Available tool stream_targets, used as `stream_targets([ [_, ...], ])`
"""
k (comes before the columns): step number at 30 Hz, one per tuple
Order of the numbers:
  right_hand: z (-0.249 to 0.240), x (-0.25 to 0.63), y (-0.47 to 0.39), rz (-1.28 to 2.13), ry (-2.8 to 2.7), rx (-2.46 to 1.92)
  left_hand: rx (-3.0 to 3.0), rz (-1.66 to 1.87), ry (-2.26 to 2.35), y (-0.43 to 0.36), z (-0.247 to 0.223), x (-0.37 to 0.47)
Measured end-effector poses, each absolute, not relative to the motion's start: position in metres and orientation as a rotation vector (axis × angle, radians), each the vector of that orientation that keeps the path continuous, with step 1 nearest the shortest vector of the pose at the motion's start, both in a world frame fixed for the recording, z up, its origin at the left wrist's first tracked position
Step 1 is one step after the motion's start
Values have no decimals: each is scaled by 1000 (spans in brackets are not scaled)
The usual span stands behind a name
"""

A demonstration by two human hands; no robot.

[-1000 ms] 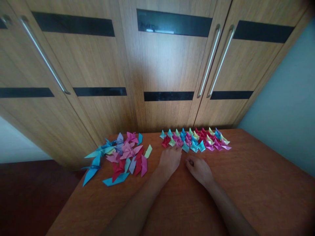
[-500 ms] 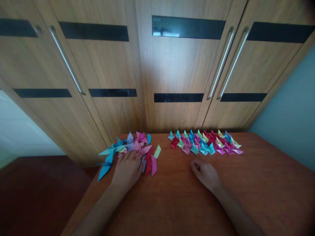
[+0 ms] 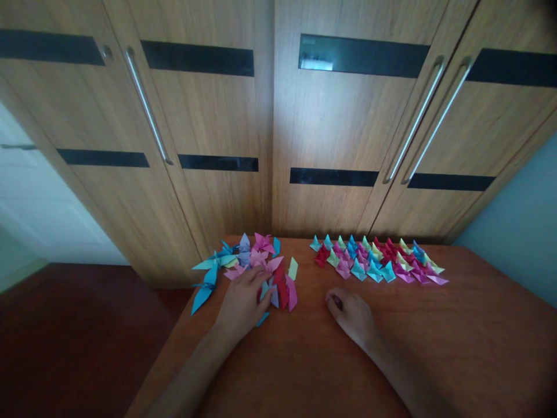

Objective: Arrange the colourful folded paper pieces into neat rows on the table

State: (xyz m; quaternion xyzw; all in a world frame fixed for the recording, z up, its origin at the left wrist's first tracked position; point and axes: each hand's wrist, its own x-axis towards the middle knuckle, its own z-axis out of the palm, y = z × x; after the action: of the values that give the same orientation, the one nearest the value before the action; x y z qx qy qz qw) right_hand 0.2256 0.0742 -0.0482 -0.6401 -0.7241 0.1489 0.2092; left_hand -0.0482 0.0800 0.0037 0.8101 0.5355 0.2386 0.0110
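Note:
My left hand point(image 3: 242, 298) rests over a loose pile of folded paper cranes, thumb and fingers apart. Its fingertips touch the pile near a pink crane point(image 3: 262, 259). A purple crane point(image 3: 274, 295) lies just beyond the thumb, with red point(image 3: 282, 288) and magenta point(image 3: 292, 293) folded cranes beside it. From beneath the palm pokes a blue paper tip point(image 3: 263, 319), the rest of it hidden. My right hand point(image 3: 351, 314) lies on the table, fingers curled into a loose fist, with no object visible in it. Beyond it stand rows of small folded paper pieces point(image 3: 359, 269) in several colours.
The brown wooden table point(image 3: 304, 360) stands against a wooden wardrobe point(image 3: 335, 128) with long metal handles. Blue cranes point(image 3: 204, 290) lie near the table's left edge. A pale green folded piece point(image 3: 293, 269) lies at the pile's right side.
The view has swung left. My right hand has moved left, away from the rows and nearer the pile. My left thumb has spread from the fingers, and a blue tip now shows under that hand.

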Motion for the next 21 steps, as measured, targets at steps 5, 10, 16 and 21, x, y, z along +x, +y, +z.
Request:
stream_targets([
  [5, -47, 217, 78, 405, -2004, -1781, 2450, 804, 1883, 117, 27, -80],
  [10, -48, 221, 76, 401, -2019, -1710, 2356, 484, 1931, 137, 29, -92],
  [16, -46, 222, 75, 393, -2025, -1694, 2286, 369, 1853, 121, 16, -89],
  [21, -46, 224, 75, 413, -2022, -1681, 2334, 396, 1900, 118, 24, -96],
])
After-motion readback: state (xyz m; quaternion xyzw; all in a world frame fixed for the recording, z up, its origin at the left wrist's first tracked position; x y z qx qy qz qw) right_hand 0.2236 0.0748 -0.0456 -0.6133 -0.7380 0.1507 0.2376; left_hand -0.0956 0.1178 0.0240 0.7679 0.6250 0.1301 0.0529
